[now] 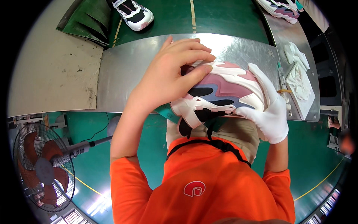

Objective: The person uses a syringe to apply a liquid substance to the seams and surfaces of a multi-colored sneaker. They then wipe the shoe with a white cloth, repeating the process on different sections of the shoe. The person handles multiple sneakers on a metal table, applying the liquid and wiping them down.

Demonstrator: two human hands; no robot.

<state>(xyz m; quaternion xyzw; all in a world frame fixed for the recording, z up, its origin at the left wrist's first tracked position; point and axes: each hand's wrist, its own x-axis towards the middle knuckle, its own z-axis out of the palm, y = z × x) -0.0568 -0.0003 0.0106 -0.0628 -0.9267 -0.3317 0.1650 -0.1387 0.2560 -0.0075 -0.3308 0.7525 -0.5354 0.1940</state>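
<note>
A sneaker (227,85) in white, pink, grey-blue and black lies on its side over the near edge of a metal bench (123,71). My bare left hand (182,65) curves over its heel end, thumb and fingers pressed on the sole edge and upper. Around the toe end wraps my right hand (270,108) in a white glove, thumb on the upper near the laces, fingers along the sole. The shoe's strap and dark tongue point toward my body. The heel is partly hidden by my left hand.
Another sneaker (135,15) stands on the green belt (167,18) beyond the bench, and one more (279,9) sits at far right. White cloths (298,74) and a slim tube (281,74) lie at right. A fan (44,170) stands at lower left.
</note>
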